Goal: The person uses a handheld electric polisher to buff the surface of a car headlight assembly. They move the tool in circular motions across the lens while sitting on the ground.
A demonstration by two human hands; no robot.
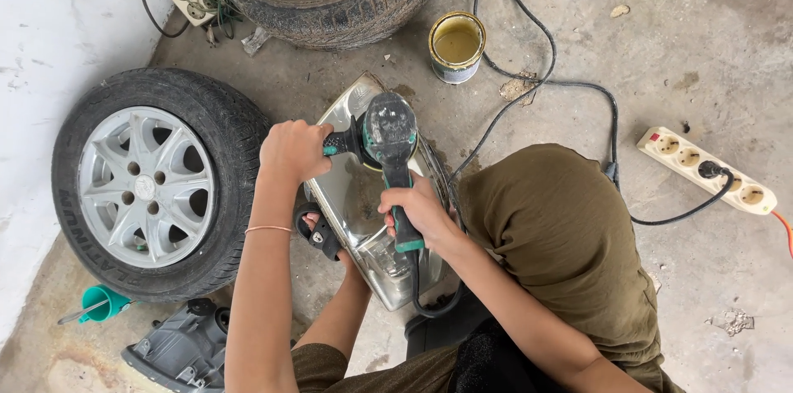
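Note:
A car headlight [363, 203] lies lens-up on the concrete floor between my knees. On its lens rests a dark grey and teal power polisher [390, 133]. My left hand [293, 149] grips the polisher's teal side handle. My right hand [421, 210] is wrapped around its rear grip, from which a black cord runs off. My foot in a black sandal [318, 232] presses against the headlight's left edge.
A tyre on a silver alloy wheel [149, 182] lies to the left. Another tyre [330, 9] holding tins sits at the top. An open tin [456, 46], a white power strip [706, 170], a second headlight housing [178, 352] and a teal cup [103, 304] surround me.

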